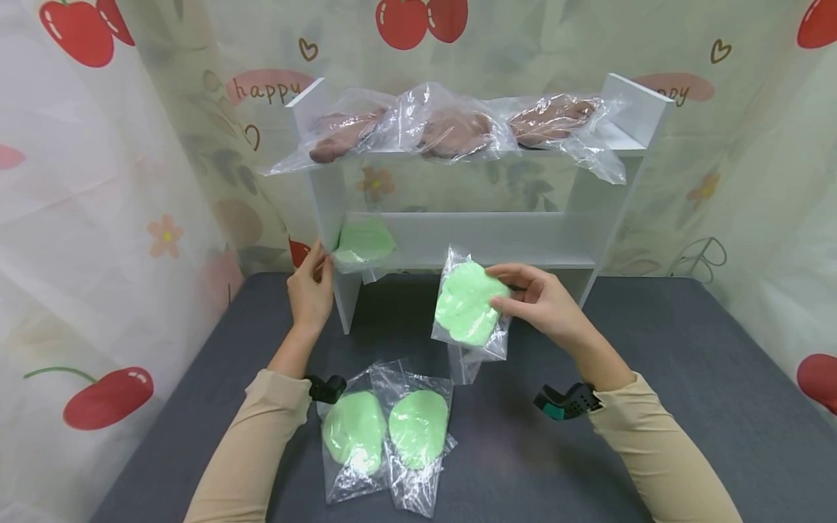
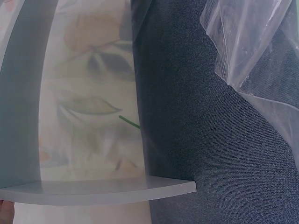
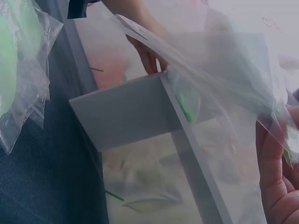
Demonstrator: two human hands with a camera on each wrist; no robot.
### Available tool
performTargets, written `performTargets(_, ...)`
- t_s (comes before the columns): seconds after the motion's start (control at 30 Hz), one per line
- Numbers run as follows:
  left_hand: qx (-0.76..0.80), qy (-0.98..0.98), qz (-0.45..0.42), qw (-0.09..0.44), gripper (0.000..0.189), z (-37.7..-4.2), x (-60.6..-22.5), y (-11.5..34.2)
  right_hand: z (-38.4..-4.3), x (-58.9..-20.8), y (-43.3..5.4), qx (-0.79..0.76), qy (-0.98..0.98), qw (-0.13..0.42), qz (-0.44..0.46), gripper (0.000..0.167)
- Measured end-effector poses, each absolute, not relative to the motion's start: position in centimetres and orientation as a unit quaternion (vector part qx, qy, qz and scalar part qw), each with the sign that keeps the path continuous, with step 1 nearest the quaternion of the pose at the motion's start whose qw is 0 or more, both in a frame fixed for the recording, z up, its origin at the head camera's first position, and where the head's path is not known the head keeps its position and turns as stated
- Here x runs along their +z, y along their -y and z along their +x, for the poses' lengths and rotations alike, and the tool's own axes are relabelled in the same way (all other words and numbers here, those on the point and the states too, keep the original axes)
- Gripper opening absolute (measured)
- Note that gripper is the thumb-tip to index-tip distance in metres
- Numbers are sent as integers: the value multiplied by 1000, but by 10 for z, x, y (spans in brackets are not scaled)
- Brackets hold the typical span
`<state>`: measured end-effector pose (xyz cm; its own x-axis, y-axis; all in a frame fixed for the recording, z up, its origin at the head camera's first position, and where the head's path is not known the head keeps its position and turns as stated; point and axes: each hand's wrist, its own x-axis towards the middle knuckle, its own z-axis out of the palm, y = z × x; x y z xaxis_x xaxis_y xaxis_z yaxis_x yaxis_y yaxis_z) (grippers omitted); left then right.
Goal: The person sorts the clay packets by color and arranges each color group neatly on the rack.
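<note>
My right hand (image 1: pixel 543 301) pinches a clear plastic bag (image 1: pixel 467 309) holding a flat, light-green piece, in front of the white shelf (image 1: pixel 474 236). Thumb and fingers grip the bag's right edge. In the right wrist view, the same hand (image 3: pixel 280 172) holds the clear film at the right. My left hand (image 1: pixel 310 290) touches the outer left side of the shelf, and its fingers (image 3: pixel 150 60) rest against that side panel. Just inside the panel, another bagged green piece (image 1: pixel 365 241) lies on the middle board.
Two more bagged green pieces (image 1: pixel 355 432) lie side by side on the dark table (image 1: pixel 523 465). Several bagged brown lumps (image 1: pixel 454 132) sit along the top board. A printed curtain (image 1: pixel 131 240) surrounds the table, and a cord (image 1: pixel 702 254) hangs behind at right.
</note>
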<state>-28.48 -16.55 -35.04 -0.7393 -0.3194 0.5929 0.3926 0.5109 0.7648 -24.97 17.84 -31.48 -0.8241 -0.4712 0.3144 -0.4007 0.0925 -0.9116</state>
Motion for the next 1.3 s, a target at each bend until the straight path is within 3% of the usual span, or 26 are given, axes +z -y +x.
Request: performTargets(1.3,-491,789,-27,367,42,-285,-350,166,-295,-295,-115,-688,-701,-56,-179,45)
